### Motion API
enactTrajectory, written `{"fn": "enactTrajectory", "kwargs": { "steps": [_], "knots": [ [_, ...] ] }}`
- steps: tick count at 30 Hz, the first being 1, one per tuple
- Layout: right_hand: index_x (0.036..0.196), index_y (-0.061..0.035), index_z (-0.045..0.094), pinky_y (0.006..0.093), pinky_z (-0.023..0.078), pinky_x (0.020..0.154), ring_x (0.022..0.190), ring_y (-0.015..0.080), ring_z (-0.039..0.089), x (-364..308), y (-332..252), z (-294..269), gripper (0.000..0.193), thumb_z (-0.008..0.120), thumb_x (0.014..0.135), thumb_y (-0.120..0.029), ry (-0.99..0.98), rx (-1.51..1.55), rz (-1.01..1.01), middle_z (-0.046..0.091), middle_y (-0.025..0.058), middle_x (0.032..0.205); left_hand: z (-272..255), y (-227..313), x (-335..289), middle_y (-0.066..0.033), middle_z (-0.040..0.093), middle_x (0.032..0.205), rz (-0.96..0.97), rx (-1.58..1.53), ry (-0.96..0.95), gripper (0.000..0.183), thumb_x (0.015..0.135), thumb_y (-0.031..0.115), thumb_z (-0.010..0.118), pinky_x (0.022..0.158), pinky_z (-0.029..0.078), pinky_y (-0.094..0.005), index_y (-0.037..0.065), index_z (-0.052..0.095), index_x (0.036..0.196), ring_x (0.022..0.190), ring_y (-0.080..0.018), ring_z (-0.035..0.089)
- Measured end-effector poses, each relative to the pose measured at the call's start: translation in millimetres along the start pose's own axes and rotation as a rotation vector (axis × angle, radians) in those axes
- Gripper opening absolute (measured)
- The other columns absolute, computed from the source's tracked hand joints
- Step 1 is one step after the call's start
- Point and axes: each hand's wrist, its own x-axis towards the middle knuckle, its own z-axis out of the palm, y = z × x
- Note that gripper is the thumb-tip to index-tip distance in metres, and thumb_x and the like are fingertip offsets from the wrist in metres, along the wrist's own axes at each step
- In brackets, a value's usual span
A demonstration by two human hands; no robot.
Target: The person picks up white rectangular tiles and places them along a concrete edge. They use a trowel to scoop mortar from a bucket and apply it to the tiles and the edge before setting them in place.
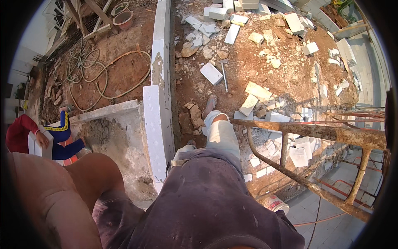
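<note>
red dirt (132, 40) lies near a white block (155, 120) that looks heavy, stiff, best held at both ends. the wearer's hands are hidden; cannot tell their grip.

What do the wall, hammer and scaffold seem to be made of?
Wall: probably lightweight concrete blocks, matte, judging by the pale, flat faces and visible joints.
Hammer: likely metal, from its grey, slightly shiny handle, though a coating is possible.
Scaffold: apparently steel tube, rough, with brown, rust-like patches.
</note>
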Motion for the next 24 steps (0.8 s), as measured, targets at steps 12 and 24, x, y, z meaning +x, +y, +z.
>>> {"fn": "enactTrajectory", "kwargs": {
  "steps": [12,24],
  "knots": [
    [0.114,-0.002,0.07,0.0441,0.053,0.082,0.096,0.0294,0.068,231,-13,-143,0.054,0.072,0.084,-0.047,-0.14,-0.112,-0.038,0.071,0.0192,0.106,103,-271,-39,-0.0239,0.047,0.146,0.012,-0.122,-0.059,0.081,0.095,0.052,0.064,0.11,0.042,-0.0448,-0.001,0.039,0.15,0.136,-0.0372,0.047],
    [0.115,-0.0029,0.07,0.0445,0.053,0.084,0.099,0.0304,0.068,267,-2,-304,0.055,0.072,0.084,-0.048,-0.116,-0.064,0.178,0.07,0.0195,0.109,42,-485,-234,-0.0196,0.041,0.154,-1.28,0.344,0.154,0.084,0.092,0.054,0.067,0.114,0.038,-0.0494,0.006,0.036,0.154,0.143,-0.036,0.04]
  ]
}}
